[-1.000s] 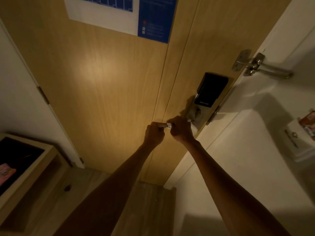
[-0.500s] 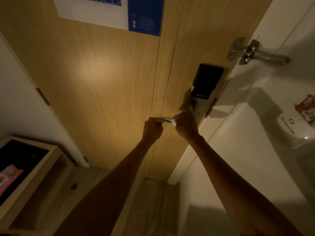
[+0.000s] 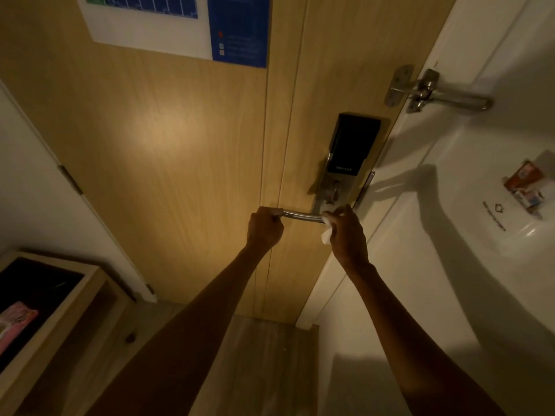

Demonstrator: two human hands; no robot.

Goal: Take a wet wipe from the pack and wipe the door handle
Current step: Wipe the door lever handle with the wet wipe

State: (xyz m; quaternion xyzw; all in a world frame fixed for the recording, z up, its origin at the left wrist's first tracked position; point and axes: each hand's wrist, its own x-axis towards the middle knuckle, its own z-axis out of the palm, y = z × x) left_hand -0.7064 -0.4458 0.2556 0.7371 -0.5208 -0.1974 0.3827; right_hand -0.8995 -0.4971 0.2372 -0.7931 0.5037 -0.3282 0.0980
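The wet wipe is already out of its pack and on the metal, so the first half of the task looks done and the wiping is under way. The left hand has its fingers curled round the free end of the door handle, apparently steadying it. The bare middle of the bar shines between the two hands. At the inner end, just under the lock, the wet wipe is bunched against the handle, with a white corner hanging below. The right hand grips it there, fingers closed over wipe and bar together. The stretch under the left hand seems to remain unwiped. No pack can be picked out with certainty.

At the far left stands a wooden shelf unit with a dark recess, and something pink lies in it. Beside it comes a white wall, then a hinge at the edge of the door, which is pale wood and lit by a soft glare. A white and blue notice is fixed high on it. The lock has a black panel above a metal plate. Up and to the right, a metal swing latch bridges door and frame. The white wall on the right carries a white box with an orange packet on it. The floor below is wood-patterned.
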